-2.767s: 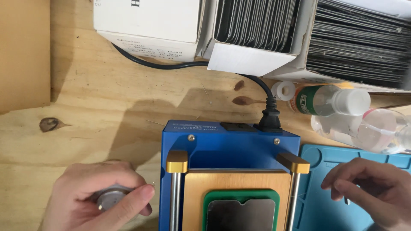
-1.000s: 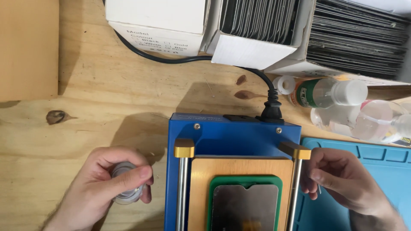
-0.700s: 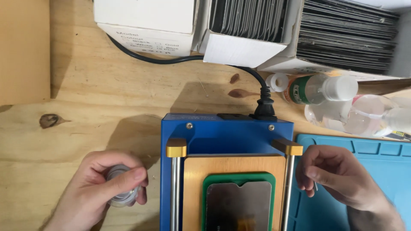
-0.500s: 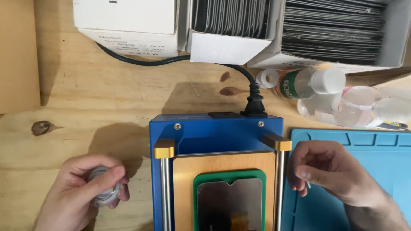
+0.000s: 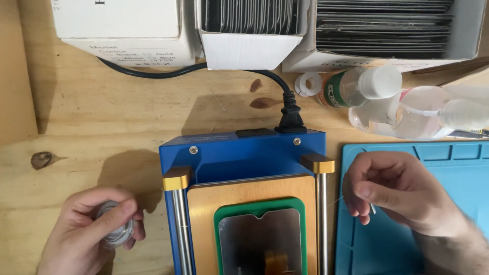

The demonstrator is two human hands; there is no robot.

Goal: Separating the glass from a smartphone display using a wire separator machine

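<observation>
A small spool (image 5: 116,230) is being gripped by the left hand (image 5: 89,234) on the bench (image 5: 102,122), left of the blue machine (image 5: 244,153). What seems a thin wire (image 5: 333,202) is being pinched by the right hand (image 5: 402,191) over the mat (image 5: 448,163).

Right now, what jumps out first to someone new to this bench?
The blue machine at centre, with gold-capped rails and a phone screen lying in a green frame on its orange plate. The left hand grips a small wire spool beside it; the right hand pinches a thin wire over the blue mat. Boxes of dark panels line the back.
</observation>
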